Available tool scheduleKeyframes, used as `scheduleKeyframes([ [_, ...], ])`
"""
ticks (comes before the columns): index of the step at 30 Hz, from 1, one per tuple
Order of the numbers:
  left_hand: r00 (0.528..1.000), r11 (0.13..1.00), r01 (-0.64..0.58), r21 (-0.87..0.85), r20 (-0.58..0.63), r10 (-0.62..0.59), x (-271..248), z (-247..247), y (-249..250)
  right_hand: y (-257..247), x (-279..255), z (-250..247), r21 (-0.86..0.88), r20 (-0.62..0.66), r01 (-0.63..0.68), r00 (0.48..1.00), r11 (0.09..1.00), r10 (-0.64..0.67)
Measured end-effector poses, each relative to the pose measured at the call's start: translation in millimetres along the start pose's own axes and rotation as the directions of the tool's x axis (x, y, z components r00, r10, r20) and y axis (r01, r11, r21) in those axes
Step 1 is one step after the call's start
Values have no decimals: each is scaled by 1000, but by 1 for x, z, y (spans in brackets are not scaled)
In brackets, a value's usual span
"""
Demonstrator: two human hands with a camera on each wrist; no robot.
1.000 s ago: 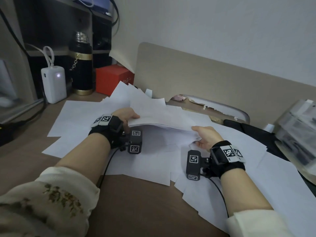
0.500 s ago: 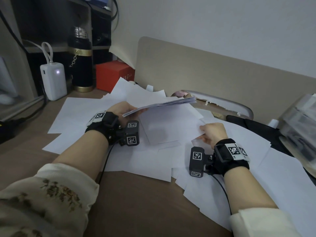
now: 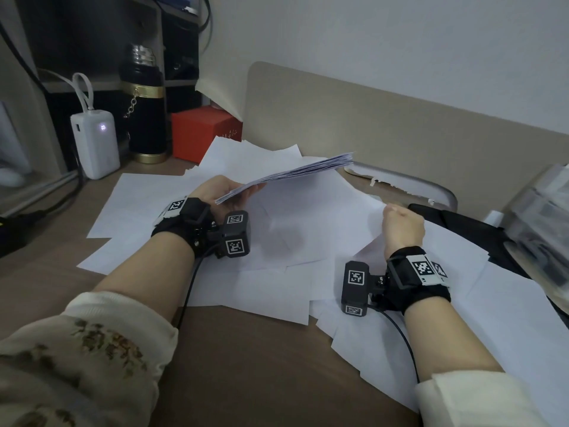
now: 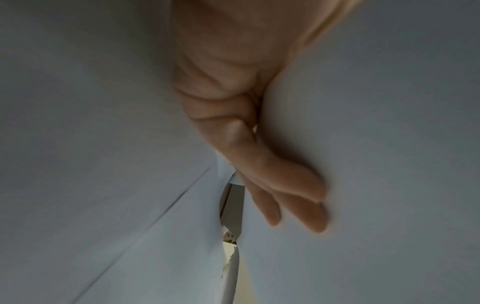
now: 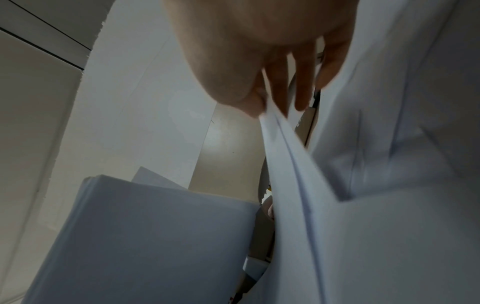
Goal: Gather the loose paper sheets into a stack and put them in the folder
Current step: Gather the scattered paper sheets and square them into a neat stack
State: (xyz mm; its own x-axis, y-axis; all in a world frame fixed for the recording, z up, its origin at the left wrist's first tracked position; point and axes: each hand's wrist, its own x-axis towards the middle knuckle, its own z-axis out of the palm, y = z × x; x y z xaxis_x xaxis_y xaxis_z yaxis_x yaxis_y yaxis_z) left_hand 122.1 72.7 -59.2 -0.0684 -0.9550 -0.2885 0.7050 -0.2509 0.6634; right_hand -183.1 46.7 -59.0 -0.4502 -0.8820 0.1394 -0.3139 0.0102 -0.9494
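Head view shows the right hand (image 3: 402,229) at the near right, thumb and fingers pinching the edge of a loose sheet (image 3: 354,211) lying on the tabletop (image 3: 246,365). To its left, the left hand (image 3: 221,192) grips the gathered stack (image 3: 289,175) by its near corner, raised, long axis running up toward the far right. The right hand is nearer the remaining sheets (image 3: 492,318), spread mostly on its side. I cannot pick out the folder for certain.
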Motion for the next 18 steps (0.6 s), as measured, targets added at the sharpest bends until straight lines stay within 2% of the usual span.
scheduleKeyframes([
  [4, 999, 999, 36, -1, 13, -36, 4, -2, 4, 1, 2, -3, 48, -173, 41, 984, 998, -32],
  [8, 994, 999, 45, -16, 96, -43, 4, -6, 6, -1, 3, -8, 162, -377, 103, 926, 981, -35],
  [10, 996, 999, 36, 10, 78, -37, 5, -8, 6, -1, 4, -9, 248, -392, 109, 920, 963, -3],
  [12, 997, 999, 38, 27, 63, -40, 3, -9, 5, 0, 5, -10, 350, -319, 31, 944, 936, 88],
  [14, 1000, 998, 21, 59, 20, -22, -3, -3, -2, -1, 5, -11, 498, -160, -102, 965, 861, 207],
  [16, 990, 988, -119, 94, -59, 125, -2, 2, -8, -2, 4, -12, 570, -46, -167, 971, 804, 234],
  [18, 965, 959, -234, 162, -80, 250, 2, 3, -14, -5, 2, -14, 537, -1, -165, 981, 827, 196],
])
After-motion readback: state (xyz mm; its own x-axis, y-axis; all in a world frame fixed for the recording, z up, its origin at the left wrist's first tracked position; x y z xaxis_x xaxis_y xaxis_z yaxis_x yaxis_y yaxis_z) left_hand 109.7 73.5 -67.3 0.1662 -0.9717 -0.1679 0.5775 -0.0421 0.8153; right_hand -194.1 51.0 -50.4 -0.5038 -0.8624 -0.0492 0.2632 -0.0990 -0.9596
